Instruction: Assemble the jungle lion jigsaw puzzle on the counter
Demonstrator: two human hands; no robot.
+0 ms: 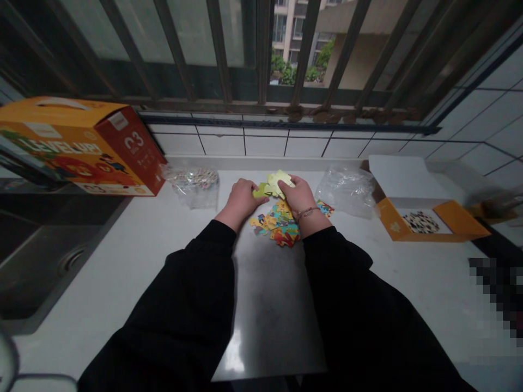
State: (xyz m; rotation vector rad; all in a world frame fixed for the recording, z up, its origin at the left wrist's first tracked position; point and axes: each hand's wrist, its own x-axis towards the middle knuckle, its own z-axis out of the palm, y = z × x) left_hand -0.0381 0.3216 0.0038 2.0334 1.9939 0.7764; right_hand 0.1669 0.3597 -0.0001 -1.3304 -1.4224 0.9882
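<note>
Pale yellow-green puzzle pieces (278, 184) are in my right hand (300, 197), its thumb pressed on top of them. My left hand (244, 200) is closed on a green puzzle piece (260, 190) at the left side of that bunch. Below and between the hands, a loose pile of colourful puzzle pieces (281, 224) lies on the counter, some overlapping. Another colourful piece (326, 208) shows just beyond my right wrist.
A large orange box (73, 147) stands back left, beside a sink (36, 267). Clear plastic bags, one with pieces (194, 185), another (347, 190) right of the hands, lie near the wall. An open orange box (455, 215) holding small pieces sits at right.
</note>
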